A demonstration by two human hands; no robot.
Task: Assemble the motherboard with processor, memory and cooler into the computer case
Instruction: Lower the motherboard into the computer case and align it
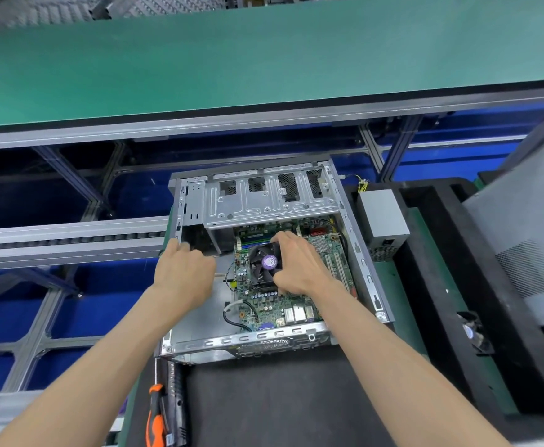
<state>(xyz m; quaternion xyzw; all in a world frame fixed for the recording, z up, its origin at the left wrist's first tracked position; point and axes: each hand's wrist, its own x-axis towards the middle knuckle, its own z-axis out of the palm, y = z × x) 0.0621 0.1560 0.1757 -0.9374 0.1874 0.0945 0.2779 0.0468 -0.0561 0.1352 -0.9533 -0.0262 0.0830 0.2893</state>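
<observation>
Green-matted conveyor line filled the upper frame; below it, a black-padded worktop (274, 398) carried the open grey steel computer case (365, 262) at centre. Green motherboard (274, 304) with black round-fan cooler (264, 262) sat inside the case, lower right of the drive cage. Right hand (299, 266) curled over the cooler's right side, fingers gripping it. Left hand (185, 269) held the case's left wall at frame centre-left, fingers bent over the rim. Step looked like seating the board. To do it well: keep the case braced, slide the board by the cooler until rear ports meet the back openings, keep the loose black cable (232, 317) from under it. Orange-handled screwdriver (154, 417) lay lower left.
</observation>
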